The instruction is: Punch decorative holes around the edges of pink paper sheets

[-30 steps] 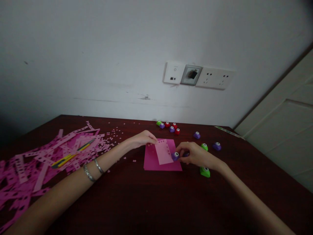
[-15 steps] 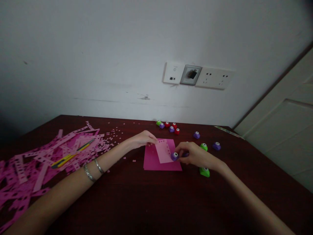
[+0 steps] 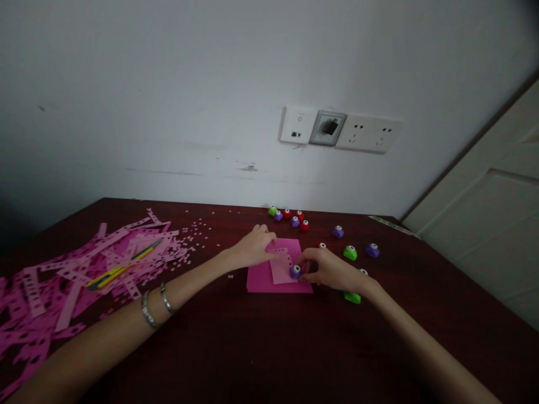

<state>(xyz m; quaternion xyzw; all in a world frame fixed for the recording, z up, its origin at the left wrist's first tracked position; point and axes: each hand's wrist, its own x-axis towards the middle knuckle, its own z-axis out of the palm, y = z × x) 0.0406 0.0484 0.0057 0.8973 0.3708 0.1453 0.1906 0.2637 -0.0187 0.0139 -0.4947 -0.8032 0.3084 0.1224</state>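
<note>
My right hand (image 3: 326, 269) grips a small purple paper punch (image 3: 295, 271) at the right edge of a light pink paper slip (image 3: 281, 266). The slip has a row of punched holes and lies on a magenta sheet (image 3: 261, 277) on the dark wood table (image 3: 252, 348). Pressing down on the slip's upper left part is my left hand (image 3: 255, 247), fingers curled over it. Two bracelets sit on my left wrist.
Several red, purple and green punches (image 3: 295, 220) are scattered behind and to the right, one green punch (image 3: 352, 297) under my right wrist. A heap of punched pink strips (image 3: 76, 280) with a yellow-green cutter (image 3: 113, 271) covers the table's left. Wall sockets (image 3: 341, 130) are above.
My left hand slid right and down onto the slip. The right hand moved the purple punch slightly left and down along the slip's edge.
</note>
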